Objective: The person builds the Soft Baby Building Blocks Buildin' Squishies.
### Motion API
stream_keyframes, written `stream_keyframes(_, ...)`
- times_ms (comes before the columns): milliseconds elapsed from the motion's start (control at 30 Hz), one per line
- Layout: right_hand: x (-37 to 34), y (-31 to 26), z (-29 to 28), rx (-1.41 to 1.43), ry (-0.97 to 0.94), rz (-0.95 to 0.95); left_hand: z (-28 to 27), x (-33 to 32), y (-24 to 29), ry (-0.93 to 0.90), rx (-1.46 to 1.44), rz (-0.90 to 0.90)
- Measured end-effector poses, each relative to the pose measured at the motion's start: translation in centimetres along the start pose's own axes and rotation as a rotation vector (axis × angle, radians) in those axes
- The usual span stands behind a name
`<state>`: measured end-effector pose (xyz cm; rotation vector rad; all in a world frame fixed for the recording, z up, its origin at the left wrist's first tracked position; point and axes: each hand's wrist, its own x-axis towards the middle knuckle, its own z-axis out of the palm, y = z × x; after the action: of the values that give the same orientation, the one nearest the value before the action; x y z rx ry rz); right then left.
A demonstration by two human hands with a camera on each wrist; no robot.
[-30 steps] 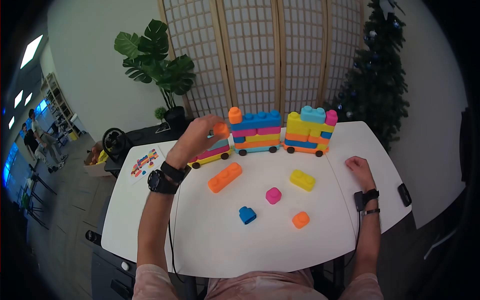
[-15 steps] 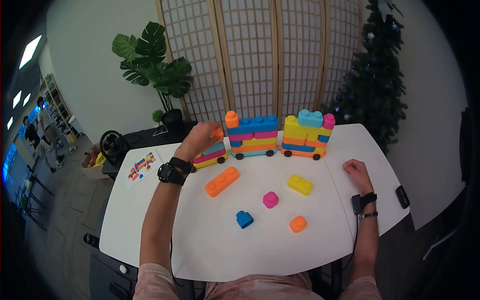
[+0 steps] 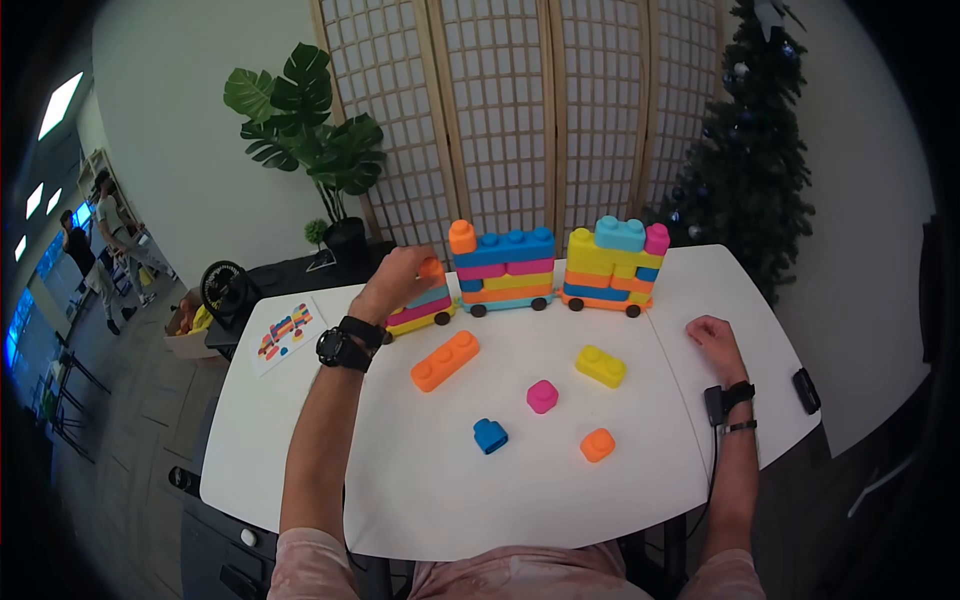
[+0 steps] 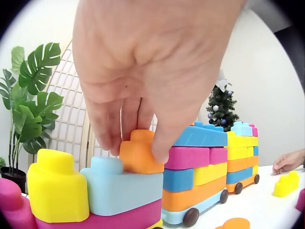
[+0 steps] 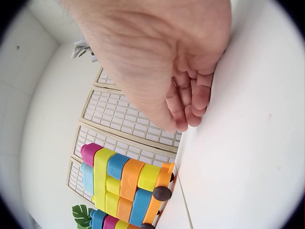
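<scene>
My left hand [image 3: 395, 282] pinches a small orange block [image 4: 142, 151] between thumb and fingertips. In the left wrist view that block sits on the right end of a light blue block [image 4: 125, 188], beside its exposed stud. A yellow block [image 4: 58, 188] stands left of it on a magenta layer, all part of the left wheeled wagon [image 3: 425, 317]. The middle wagon [image 3: 505, 282] and the right wagon [image 3: 610, 270] stand in line beside it. My right hand [image 3: 714, 340] rests on the table at the right, its fingers loosely curled around nothing.
Loose on the white table [image 3: 420, 490] lie a long orange block [image 3: 445, 361], a yellow block [image 3: 600, 367], a magenta block [image 3: 542, 397], a blue block [image 3: 490, 436] and an orange block [image 3: 598, 445]. A picture sheet [image 3: 288, 335] lies at left, a black object [image 3: 806, 391] at right.
My left hand has lowered the orange block from above the left wagon onto its light blue block. The right hand has stayed in place. People in the background have shifted.
</scene>
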<state>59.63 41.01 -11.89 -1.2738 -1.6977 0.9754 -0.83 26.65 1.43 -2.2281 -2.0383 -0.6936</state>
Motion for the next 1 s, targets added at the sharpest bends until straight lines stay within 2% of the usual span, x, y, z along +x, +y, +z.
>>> stream_keyframes(67, 0.3, 0.4, 0.1, 0.006, -0.001, -0.004, 0.2, -0.4, -0.2, -0.027, 0.005, -0.023)
stream_keyframes(133, 0.5, 0.8, -0.1, 0.013, -0.003, -0.022, 1.1, -1.4, -0.3, 0.242, 0.127, 0.121)
stream_keyframes(267, 0.0, 0.2, -0.1, -0.001, -0.001, -0.003, -1.5, -2.2, 5.7, 0.22, 0.231, 0.06)
stream_keyframes(367, 0.0, 0.1, -0.1, -0.005, -0.01, -0.018, -0.9, -3.3, 10.4, 0.054, 0.037, 0.217)
stream_keyframes(433, 0.0, 0.0, -0.1, 0.001, -0.021, 0.005, 0.3, -4.8, 14.8, -0.002, -0.054, 0.39)
stream_keyframes(467, 0.0, 0.0, 0.0, -0.001, -0.021, 0.005, 0.6, -5.5, 17.3, -0.157, -0.058, 0.433)
stream_keyframes(533, 0.1, 0.2, -0.1, 0.021, -0.024, 0.021, 3.4, -6.9, 20.6, -0.333, -0.071, 0.657)
stream_keyframes(600, 0.5, 0.8, -0.1, 0.025, -0.031, 0.006, 6.4, -8.8, 23.3, -0.439, -0.109, 0.77)
stream_keyframes(667, 0.5, 0.9, -0.4, 0.027, -0.041, -0.012, 10.3, -10.2, 24.3, -0.425, -0.115, 0.869)
stream_keyframes(733, 0.3, 0.4, -0.1, 0.008, -0.011, 0.004, 12.2, -10.3, 24.8, -0.599, -0.012, 0.875)
stream_keyframes(833, 0.3, 0.3, -0.1, -0.038, 0.0, 0.0, 10.9, -10.2, 25.3, -0.629, 0.027, 0.815)
stream_keyframes(1000, 0.6, 0.6, -0.2, -0.01, -0.019, -0.031, 5.1, -8.5, 21.9, -0.474, -0.067, 0.646)
